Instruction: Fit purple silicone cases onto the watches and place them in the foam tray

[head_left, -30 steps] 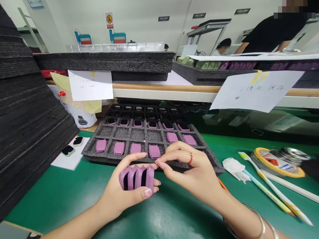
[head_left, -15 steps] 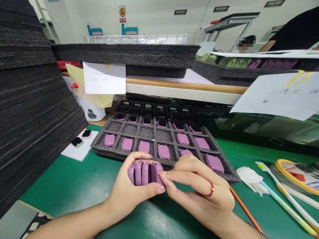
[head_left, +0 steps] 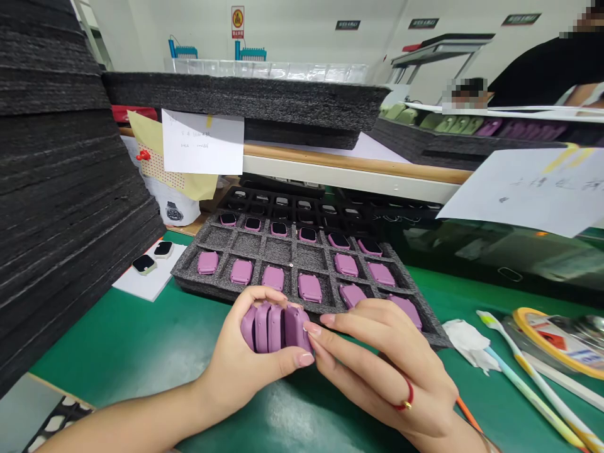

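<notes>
My left grip (head_left: pixel 231 362) is closed around a row of purple, rounded-rectangular watch cases (head_left: pixel 276 328) standing on edge, long axes near upright. The rightmost one (head_left: pixel 296 328), a gap beside it, lies just left of my right grip (head_left: pixel 406 358), which touches it; whether it pinches, I cannot tell. My left thumb (head_left: pixel 289 361) crosses its lower edge. Beyond lies a black foam compartment tray (head_left: pixel 249 245).

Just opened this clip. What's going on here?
A person's left hand holds a row of purple watch bodies, and the right hand touches the end one. Just beyond, a dark foam tray holds more, with the back row showing dark screens. To the left, two pale-cased watches lie on a white pad.
</notes>
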`<state>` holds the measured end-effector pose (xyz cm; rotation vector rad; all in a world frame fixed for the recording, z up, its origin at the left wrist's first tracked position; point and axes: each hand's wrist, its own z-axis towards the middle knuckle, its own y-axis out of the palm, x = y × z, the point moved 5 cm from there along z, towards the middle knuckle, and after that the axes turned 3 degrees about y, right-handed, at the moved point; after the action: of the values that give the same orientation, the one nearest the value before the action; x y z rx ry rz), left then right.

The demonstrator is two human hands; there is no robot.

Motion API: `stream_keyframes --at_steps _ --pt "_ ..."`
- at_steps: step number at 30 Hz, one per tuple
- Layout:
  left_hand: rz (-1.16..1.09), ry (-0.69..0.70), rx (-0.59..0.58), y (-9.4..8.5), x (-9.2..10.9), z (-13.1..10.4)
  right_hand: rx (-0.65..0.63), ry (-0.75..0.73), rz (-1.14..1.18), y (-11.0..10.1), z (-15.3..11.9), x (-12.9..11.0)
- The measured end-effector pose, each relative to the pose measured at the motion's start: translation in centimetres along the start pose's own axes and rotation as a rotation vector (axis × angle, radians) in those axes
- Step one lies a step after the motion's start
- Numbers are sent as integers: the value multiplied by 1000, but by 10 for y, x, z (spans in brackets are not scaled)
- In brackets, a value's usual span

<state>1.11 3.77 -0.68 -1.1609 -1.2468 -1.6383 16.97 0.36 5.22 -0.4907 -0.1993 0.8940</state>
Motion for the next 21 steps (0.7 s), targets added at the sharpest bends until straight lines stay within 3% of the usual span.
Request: stream_keyframes --at_steps 6,9,12,16,18,21 --pt "19 54 6 0 4 0 -42 -74 -54 -2 1 0" --pt "22 27 6 0 3 0 -24 -15 -10 -4 5 4" --pt "46 12 10 0 4 0 -36 270 197 0 8 16" --pt "124 39 43 0 5 1 -237 719 650 27 -1 27" --pt "153 43 41 0 4 2 -278 864 794 37 -9 29" --pt "190 35 34 1 1 4 -223 962 888 42 -19 32"
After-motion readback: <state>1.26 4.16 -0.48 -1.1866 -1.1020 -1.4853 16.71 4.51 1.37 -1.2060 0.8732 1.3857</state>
